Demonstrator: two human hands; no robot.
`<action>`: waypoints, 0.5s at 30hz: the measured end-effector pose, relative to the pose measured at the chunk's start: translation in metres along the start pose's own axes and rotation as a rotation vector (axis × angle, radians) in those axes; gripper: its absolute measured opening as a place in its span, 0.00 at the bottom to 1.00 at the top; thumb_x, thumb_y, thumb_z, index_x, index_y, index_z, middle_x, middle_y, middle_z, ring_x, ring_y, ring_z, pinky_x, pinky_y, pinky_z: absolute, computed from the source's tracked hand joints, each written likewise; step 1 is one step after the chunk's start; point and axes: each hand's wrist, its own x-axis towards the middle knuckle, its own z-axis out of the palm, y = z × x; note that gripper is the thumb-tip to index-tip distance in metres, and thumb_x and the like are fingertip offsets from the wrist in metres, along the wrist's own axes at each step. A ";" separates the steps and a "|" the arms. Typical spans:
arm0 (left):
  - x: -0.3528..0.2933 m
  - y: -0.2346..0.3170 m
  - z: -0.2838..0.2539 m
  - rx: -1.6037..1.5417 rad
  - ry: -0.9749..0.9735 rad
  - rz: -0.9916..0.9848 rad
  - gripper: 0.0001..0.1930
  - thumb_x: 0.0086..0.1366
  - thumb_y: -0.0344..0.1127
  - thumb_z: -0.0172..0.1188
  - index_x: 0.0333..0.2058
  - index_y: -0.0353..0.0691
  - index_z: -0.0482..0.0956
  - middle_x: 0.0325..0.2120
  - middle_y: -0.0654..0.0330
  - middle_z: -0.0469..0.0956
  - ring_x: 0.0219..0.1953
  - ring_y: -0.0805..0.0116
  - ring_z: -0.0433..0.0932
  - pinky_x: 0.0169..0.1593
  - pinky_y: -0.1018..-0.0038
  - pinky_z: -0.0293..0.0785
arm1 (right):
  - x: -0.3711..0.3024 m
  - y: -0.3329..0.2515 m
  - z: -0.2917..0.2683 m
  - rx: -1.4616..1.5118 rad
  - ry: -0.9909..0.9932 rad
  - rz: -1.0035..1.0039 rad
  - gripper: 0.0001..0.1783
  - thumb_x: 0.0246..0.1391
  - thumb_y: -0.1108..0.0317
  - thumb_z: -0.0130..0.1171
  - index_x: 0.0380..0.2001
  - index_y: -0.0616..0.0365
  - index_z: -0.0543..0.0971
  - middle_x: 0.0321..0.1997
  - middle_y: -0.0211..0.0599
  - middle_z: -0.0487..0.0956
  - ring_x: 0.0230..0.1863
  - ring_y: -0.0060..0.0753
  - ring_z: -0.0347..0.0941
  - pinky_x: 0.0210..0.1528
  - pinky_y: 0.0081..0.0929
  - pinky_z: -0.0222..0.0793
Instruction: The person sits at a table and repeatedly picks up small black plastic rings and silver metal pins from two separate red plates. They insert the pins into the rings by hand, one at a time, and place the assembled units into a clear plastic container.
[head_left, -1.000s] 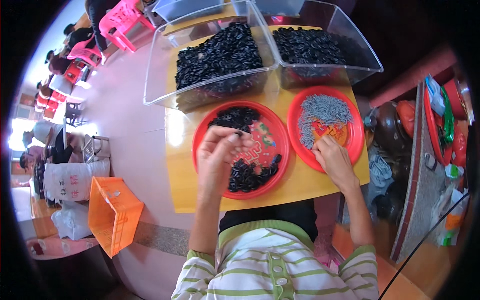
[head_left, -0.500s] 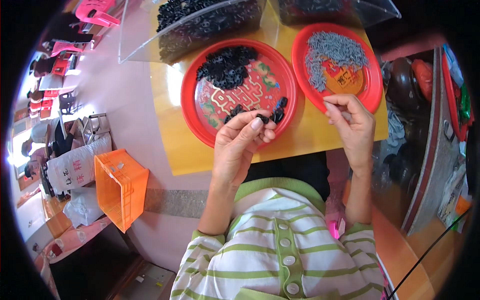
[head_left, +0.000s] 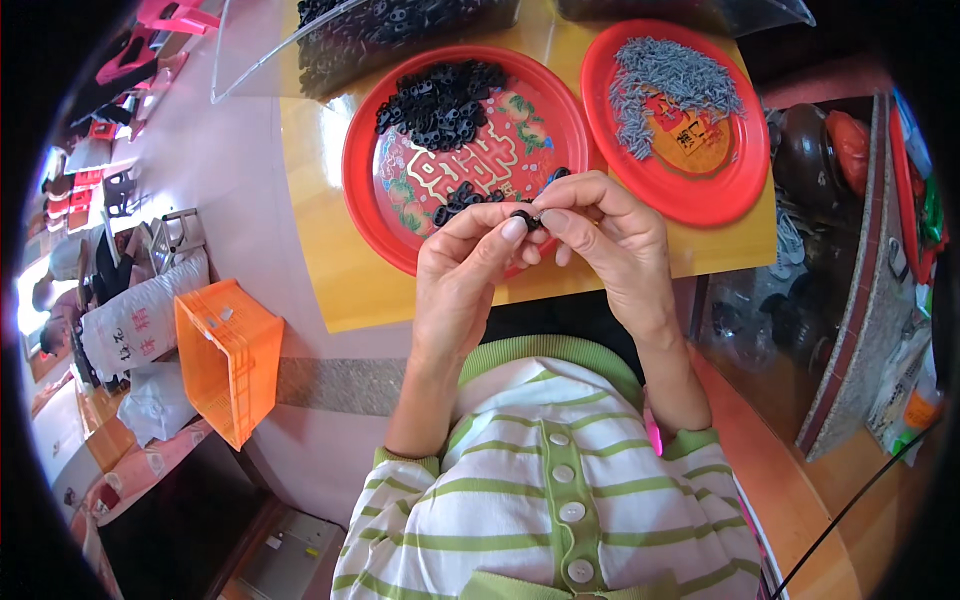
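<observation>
Assembly step: your left hand [head_left: 470, 270] and right hand [head_left: 600, 240] pinch one small black plastic ring piece [head_left: 522, 216] together over the left red plastic plate [head_left: 365, 200]; next move likely needs fine fingertip alignment.

White top with green stripes, green ribbed collar and cuffs, white buttons, bare forearms

Part: small black piece [head_left: 522, 216], rounded, glossy, pinched between fingertips of both hands, mostly hidden by them.
Position: above near rim of left red plate [head_left: 372, 215], raised off it, just over table's front edge.
Left hand [head_left: 462, 275]: thumb and forefinger closed on the piece from the left.
Right hand [head_left: 605, 245]: fingertips closed on same piece from the right, touching left fingertips.
Detail: exact shape too small to tell.
</observation>
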 end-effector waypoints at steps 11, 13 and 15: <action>0.000 0.002 -0.001 0.014 0.021 -0.003 0.07 0.63 0.28 0.54 0.38 0.31 0.75 0.32 0.57 0.78 0.31 0.76 0.75 0.38 0.81 0.73 | 0.002 0.005 0.002 -0.013 -0.007 -0.026 0.06 0.55 0.72 0.55 0.37 0.59 0.76 0.34 0.28 0.78 0.32 0.14 0.72 0.30 0.11 0.67; 0.000 0.002 -0.002 0.013 0.014 0.006 0.07 0.63 0.28 0.54 0.38 0.31 0.76 0.31 0.57 0.78 0.31 0.76 0.75 0.38 0.81 0.73 | 0.001 0.004 0.002 -0.029 -0.004 -0.025 0.06 0.55 0.73 0.55 0.36 0.60 0.76 0.33 0.29 0.78 0.32 0.14 0.73 0.30 0.11 0.67; 0.000 0.003 -0.002 0.026 0.016 0.008 0.07 0.63 0.28 0.55 0.38 0.31 0.76 0.31 0.58 0.78 0.31 0.76 0.75 0.38 0.81 0.73 | 0.001 0.003 0.003 -0.039 -0.005 -0.017 0.05 0.55 0.73 0.55 0.36 0.60 0.76 0.33 0.29 0.78 0.32 0.15 0.73 0.30 0.11 0.68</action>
